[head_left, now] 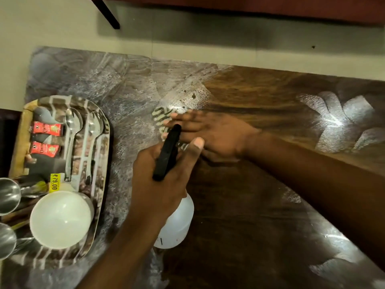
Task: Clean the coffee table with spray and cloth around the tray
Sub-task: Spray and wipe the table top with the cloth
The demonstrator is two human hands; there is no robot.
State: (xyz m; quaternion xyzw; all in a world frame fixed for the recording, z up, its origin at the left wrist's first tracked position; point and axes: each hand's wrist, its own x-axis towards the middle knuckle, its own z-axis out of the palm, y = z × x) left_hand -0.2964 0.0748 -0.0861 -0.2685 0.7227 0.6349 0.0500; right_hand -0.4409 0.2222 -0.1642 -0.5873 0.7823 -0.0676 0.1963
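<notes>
My left hand (158,180) grips a white spray bottle (177,224) by its black trigger head (167,153), held above the wooden coffee table (250,97). My right hand (210,134) lies flat, pressing a striped cloth (161,114) onto the table top just beyond the spray head. Only the cloth's far end shows past the fingers. The printed tray (100,163) sits at the left of the table, apart from both hands. Streaky wet film covers the table's left and far parts.
On the tray lie two steel spoons (73,138), two red sachets (46,129), a white cup (60,217) and steel tumblers (8,196). Pale floor (62,28) and a dark furniture leg (108,13) lie beyond the table's far edge.
</notes>
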